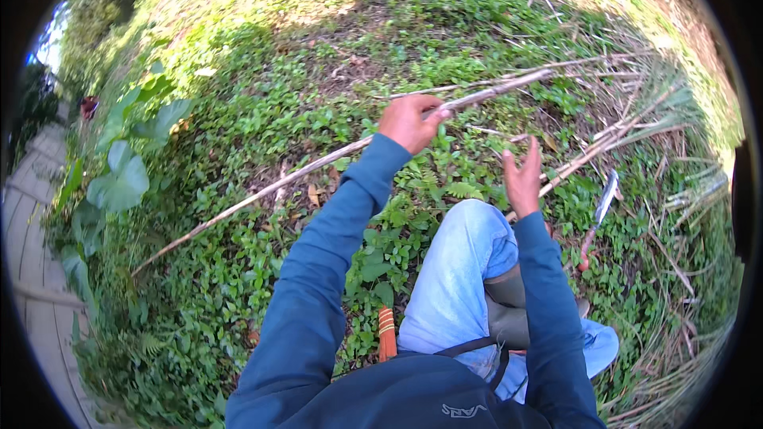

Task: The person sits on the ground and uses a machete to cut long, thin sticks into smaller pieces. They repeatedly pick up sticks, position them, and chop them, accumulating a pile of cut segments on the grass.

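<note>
My left hand is closed around a long, dry, pale stalk, gripping it nearer its thicker end. The stalk slants from the lower left up to the right, above the green plants. My right hand is beside my raised knee, thumb and fingers apart, with nothing seen between them. Close past its fingertips lies a short thin twig. To the right of that hand, a knife with a shiny blade and a reddish handle rests in the greenery. Several cut stalks lie just beyond my right hand.
Low leafy plants cover the ground around me. Dry grass and stalks are heaped along the right. An orange bristly bundle with pale bands is beside my thigh. A paved path runs along the left, past large broad leaves.
</note>
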`<state>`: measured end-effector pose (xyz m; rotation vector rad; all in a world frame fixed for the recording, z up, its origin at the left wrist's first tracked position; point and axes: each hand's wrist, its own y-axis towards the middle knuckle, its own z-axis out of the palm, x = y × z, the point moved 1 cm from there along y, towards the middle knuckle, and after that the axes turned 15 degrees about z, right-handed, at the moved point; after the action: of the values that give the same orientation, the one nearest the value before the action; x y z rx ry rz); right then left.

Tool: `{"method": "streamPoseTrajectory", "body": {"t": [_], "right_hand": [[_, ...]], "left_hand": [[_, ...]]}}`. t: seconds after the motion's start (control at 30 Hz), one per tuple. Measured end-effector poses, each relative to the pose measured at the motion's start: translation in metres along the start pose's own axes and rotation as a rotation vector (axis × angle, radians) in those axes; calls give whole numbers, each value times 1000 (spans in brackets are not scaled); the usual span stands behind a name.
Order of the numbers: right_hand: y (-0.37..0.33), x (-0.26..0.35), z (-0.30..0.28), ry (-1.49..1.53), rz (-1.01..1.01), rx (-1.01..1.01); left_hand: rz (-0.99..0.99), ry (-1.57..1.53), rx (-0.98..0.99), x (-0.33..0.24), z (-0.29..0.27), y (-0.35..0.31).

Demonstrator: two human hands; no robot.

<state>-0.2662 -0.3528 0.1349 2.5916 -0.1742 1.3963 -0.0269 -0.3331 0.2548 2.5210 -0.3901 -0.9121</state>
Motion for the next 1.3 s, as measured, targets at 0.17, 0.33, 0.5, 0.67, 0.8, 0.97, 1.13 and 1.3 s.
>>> {"method": "streamPoseTrajectory", "body": {"t": [0.17,0.33,0.5,0.67,0.8,0.97,1.13,1.3], "right_hand": [[9,78,-53,-270,-686,-45],[10,63,-36,-576,-885,247],[31,43,-49,-606,-892,233],[41,35,-67,-694,-864,247],[33,32,-62,-671,-875,271],[54,25,-78,-587,-884,221],[109,-30,-129,-560,-783,199],[61,-45,-129,-385,-759,178]], "left_hand": [[-57,-117,141,-17,47,-35],[-120,-187,159,-26,60,-56],[-26,72,-243,-23,44,-119],[-512,412,-704,7,-13,-209],[-864,-881,-1530,73,-67,-270],[-443,-1087,-1549,43,-100,-241],[-275,-1063,-1253,-47,-75,-185],[-142,-851,-1265,-77,-116,-180]]}}
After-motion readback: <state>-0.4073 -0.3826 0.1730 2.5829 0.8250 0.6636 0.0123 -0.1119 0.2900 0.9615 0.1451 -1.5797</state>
